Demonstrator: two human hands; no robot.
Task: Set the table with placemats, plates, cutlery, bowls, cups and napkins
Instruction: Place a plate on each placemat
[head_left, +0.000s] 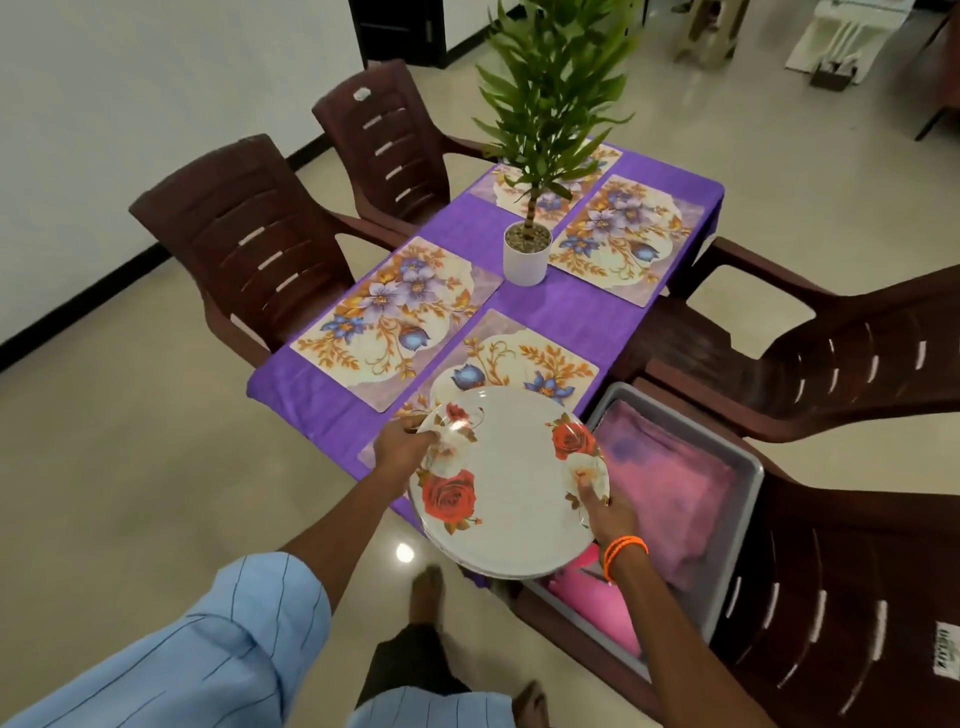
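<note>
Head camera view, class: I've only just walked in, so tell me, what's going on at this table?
A person is setting a table covered in purple cloth. Four floral placemats already lie on it around a potted plant. The left hand and the right hand each grip an edge of a stack of rose-patterned plates, held over the nearest placemat. No plate lies on a placemat yet. A grey bin holding pink cloth sits on a chair beside the table.

A stack of rose-patterned white plates (506, 483) is held tilted above the near floral placemat (524, 364).
</note>
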